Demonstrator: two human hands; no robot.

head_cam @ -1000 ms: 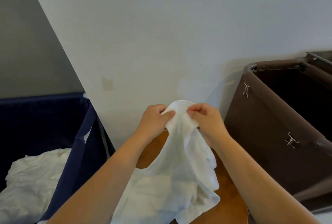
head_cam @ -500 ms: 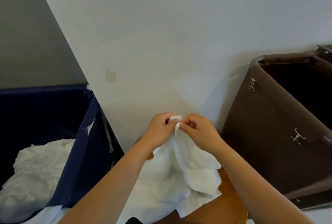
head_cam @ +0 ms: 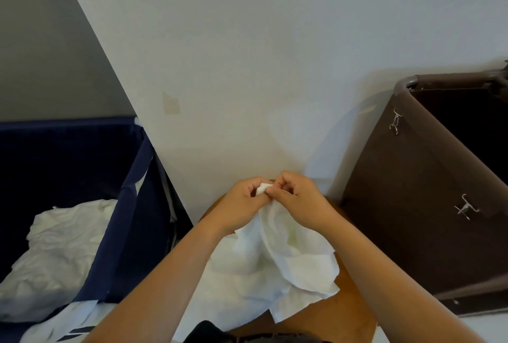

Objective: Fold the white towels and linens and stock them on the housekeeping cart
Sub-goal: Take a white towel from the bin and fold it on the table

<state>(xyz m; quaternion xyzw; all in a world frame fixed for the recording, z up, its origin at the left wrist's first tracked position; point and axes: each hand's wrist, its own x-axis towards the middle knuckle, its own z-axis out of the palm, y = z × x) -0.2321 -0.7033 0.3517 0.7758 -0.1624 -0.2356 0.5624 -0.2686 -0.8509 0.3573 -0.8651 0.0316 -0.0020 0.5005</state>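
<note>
A crumpled white towel (head_cam: pixel 286 263) hangs over a brown wooden surface (head_cam: pixel 343 312) at the bottom centre. My left hand (head_cam: pixel 242 202) and my right hand (head_cam: pixel 299 199) meet above it, knuckles almost touching. Both pinch the same small bunch of the towel's top edge between thumb and fingers. The rest of the cloth drapes down in loose folds between my forearms. A heap of more white linens (head_cam: pixel 57 249) lies in a navy fabric bin (head_cam: pixel 137 205) on the left.
A white wall (head_cam: pixel 247 67) rises straight ahead, close behind my hands. At the right stands a brown fabric bin (head_cam: pixel 406 205) with metal clips on its side; its inside is dark. A grey wall fills the upper left.
My hands have come together and dropped lower, from holding the towel's edge apart to pinching one bunched spot. The towel hangs more gathered beneath them.
</note>
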